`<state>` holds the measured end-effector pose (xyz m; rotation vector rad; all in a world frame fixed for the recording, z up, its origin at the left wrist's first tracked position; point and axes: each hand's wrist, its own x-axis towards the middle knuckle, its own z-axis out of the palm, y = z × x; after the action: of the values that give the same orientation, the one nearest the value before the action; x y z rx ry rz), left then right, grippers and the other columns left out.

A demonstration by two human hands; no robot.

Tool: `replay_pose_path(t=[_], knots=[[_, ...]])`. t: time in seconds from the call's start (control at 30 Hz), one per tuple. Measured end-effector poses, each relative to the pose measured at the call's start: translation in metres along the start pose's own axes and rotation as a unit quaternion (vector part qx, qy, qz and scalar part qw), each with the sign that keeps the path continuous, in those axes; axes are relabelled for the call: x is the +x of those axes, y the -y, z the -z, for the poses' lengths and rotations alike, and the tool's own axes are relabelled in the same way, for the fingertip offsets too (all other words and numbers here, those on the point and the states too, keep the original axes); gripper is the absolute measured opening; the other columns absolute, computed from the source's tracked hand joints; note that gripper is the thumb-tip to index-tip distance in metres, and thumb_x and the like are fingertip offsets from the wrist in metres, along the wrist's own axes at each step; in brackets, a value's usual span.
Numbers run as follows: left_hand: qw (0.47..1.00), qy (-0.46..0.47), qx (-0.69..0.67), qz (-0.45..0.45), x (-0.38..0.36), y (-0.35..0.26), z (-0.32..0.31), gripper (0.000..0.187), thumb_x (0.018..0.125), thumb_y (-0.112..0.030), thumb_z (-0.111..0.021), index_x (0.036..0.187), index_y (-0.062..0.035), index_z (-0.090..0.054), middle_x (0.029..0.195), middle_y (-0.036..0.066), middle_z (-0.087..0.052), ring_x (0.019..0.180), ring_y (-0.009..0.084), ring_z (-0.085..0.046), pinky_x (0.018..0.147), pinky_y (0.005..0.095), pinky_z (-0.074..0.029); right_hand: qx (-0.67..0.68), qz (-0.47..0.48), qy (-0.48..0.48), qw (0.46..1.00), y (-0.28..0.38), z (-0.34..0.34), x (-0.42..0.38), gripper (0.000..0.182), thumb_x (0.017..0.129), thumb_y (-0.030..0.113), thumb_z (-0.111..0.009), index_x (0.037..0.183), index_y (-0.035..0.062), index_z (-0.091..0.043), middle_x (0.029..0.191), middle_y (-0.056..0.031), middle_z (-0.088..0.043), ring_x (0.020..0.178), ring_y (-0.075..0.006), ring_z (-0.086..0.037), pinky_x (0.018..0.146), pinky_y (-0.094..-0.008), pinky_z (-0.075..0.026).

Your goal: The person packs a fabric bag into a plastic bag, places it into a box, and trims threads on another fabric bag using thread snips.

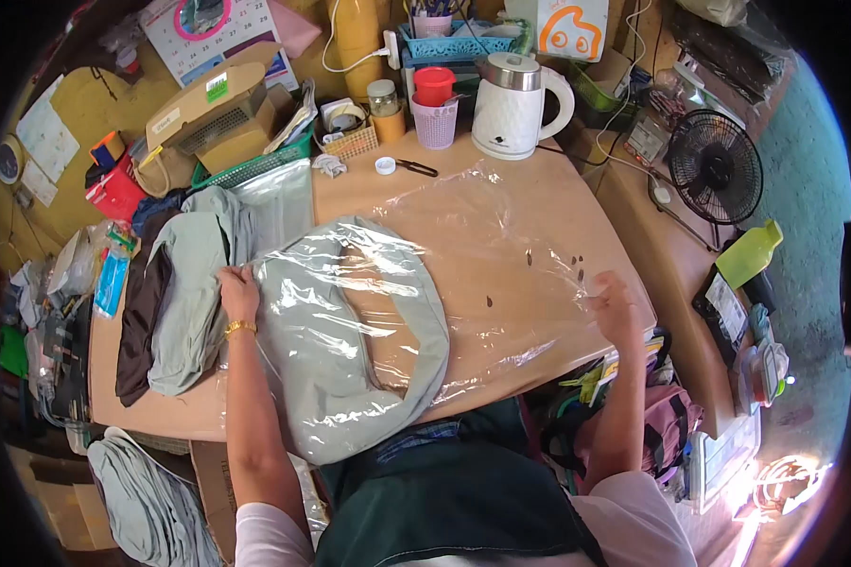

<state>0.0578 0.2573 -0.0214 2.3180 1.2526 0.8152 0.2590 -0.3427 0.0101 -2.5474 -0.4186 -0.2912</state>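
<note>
A pale grey-green curved fabric piece [321,331] lies inside a clear plastic bag [511,274] spread over the tan table [539,203]. At the left end of the bag, my left hand [239,293] has its fingers closed on the edge of the plastic. My right hand [615,302] is at the bag's far right edge, over the table's right side, pinching the thin plastic. The fabric fills the bag's left half; its right half lies flat and transparent. Left of my left hand lie folded grey-green garments [194,293] and a dark brown cloth [142,331].
A white kettle [509,104], a pink cup with a red lid [434,118] and a small jar stand at the back. Boxes in a green basket [255,156] sit back left. A black fan [716,167] stands right; a pink bag [667,425] is below the table's right edge.
</note>
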Motion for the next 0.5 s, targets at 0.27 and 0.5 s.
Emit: replay_pose_path(t=[0.27,0.5], knots=[[0.951,0.028,0.267,-0.153,-0.063,-0.103,0.007,0.064,0.094,-0.052,-0.044,0.148,-0.0194,-0.031,0.155,0.014,-0.023,0.140,0.0391,-0.026,0.105,0.0669,-0.023,0.065,0.379,-0.034,0.923,0.281,0.031,-0.014,0.048,0.081,0.037,-0.064,0.121,0.0098,-0.059,0.124,-0.0141,-0.056,0.122,-0.0348,-0.046,0.104,-0.0604,-0.023],[0.955,0.100,0.240,-0.145,-0.092,-0.100,-0.021,0.072,0.091,-0.063,-0.038,0.151,-0.0246,-0.027,0.158,0.010,-0.018,0.145,0.0382,-0.012,0.106,0.0722,-0.006,-0.156,0.253,0.241,0.924,0.249,-0.107,0.089,0.055,0.091,0.057,-0.041,0.140,0.0315,-0.046,0.148,-0.0045,-0.039,0.141,-0.0284,-0.027,0.111,-0.0629,-0.004]])
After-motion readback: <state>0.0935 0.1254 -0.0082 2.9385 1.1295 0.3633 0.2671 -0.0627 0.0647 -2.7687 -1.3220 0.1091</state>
